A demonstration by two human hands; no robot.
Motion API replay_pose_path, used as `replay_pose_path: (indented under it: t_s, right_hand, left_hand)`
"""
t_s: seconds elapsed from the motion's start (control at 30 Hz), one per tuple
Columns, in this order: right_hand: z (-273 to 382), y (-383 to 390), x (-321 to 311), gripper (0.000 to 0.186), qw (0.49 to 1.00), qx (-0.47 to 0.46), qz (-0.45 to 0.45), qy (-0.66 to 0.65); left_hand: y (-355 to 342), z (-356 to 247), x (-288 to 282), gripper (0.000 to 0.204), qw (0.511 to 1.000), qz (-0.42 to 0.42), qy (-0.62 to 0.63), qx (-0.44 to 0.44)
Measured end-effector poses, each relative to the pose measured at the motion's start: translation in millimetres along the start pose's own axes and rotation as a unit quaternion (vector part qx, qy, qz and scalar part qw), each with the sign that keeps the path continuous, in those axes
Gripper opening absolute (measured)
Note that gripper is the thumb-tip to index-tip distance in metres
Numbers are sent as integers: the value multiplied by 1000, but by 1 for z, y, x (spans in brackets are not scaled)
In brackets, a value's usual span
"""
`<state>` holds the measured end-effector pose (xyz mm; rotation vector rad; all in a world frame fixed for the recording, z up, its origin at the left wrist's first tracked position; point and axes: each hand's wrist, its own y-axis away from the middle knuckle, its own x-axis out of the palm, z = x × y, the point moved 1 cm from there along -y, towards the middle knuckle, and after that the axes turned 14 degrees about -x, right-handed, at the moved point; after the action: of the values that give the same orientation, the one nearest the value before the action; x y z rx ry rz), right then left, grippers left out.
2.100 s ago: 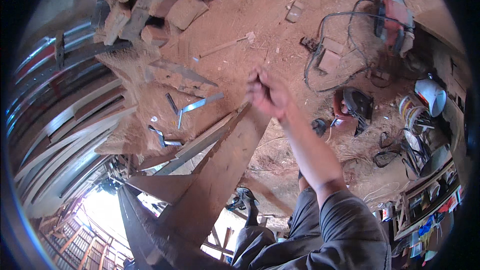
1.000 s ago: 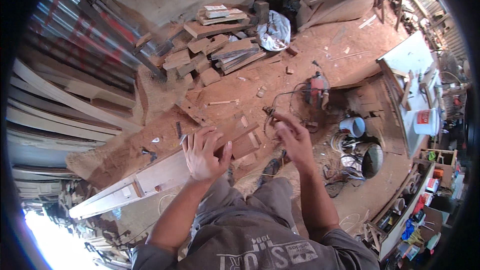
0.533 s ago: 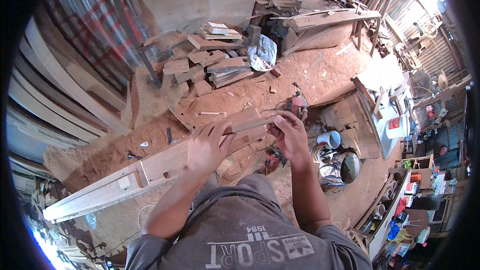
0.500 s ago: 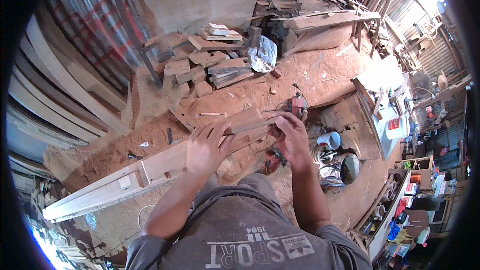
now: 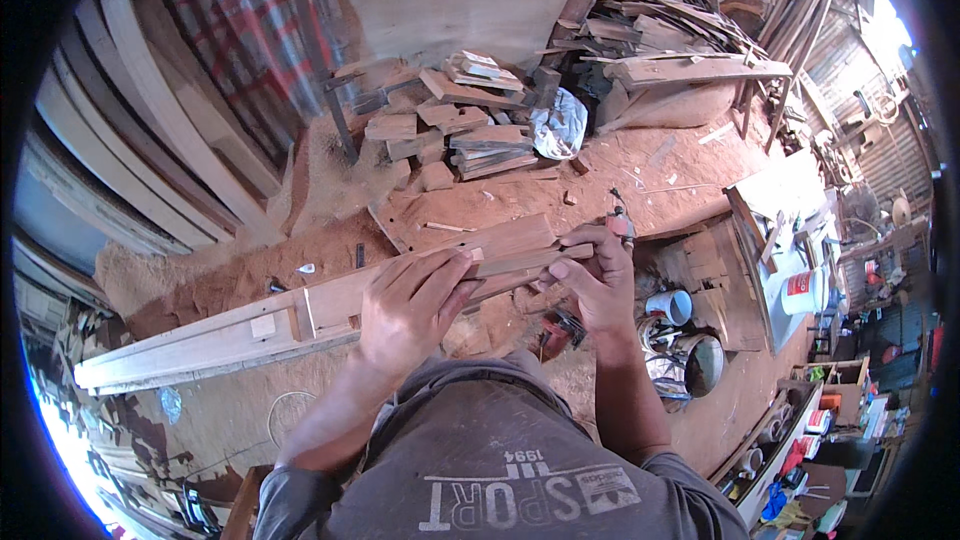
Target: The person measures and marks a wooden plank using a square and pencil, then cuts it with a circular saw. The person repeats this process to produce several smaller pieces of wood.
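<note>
A short wooden strip (image 5: 528,261) is held between my two hands, above a long pale timber beam (image 5: 340,302). My left hand (image 5: 412,302) grips the strip's left end, fingers closed over it. At the other end, my right hand (image 5: 598,278) pinches the strip between thumb and fingers; its tip pokes out there. The beam runs from the lower left up toward my hands, and a small pale block (image 5: 263,326) rests on it. Part of the beam is hidden behind my left hand.
A red power tool (image 5: 558,334) lies below my right hand. Offcuts (image 5: 450,125) are piled on the sawdust-covered ground, beside a white sack (image 5: 560,125). Buckets (image 5: 669,308) stand to the right, near a cluttered table (image 5: 790,285). Long planks (image 5: 130,130) lean at the left.
The surroundings have shifted right in the picture as my head turned. The strip now slants differently, with its right tip showing past my right fingers. Both hands keep hold of it.
</note>
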<state>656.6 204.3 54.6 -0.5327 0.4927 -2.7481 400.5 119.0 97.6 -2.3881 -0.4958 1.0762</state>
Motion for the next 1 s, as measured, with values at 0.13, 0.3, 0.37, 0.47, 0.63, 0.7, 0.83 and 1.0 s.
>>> replay_pose_path:
  t_s: [0.13,0.3,0.37,0.47,0.63,0.7,0.83,1.0]
  right_hand:
    - [12,-6,5,28,995,-62,35,69]
    - [11,-1,-3,31,989,-103,55,96]
    - [11,4,0,32,987,-119,69,83]
    - [12,9,3,35,979,-141,121,88]
    - [8,12,3,34,972,-152,146,104]
    - [7,13,3,34,982,-111,130,80]
    - [-7,10,0,31,996,4,92,11]
    - [-28,4,10,25,991,106,68,-36]
  left_hand:
    - [3,-10,-12,37,1000,6,-15,-5]
    - [9,-22,-18,41,998,-22,-50,-10]
    - [14,-14,-16,48,996,-67,-63,1]
    - [21,-4,-14,54,987,-152,-46,6]
    - [25,0,-23,55,985,-151,-74,46]
    - [33,2,-26,52,986,-145,-72,34]
    - [55,17,-21,45,992,-114,-43,-28]
    - [62,12,-29,43,990,-58,-50,-115]
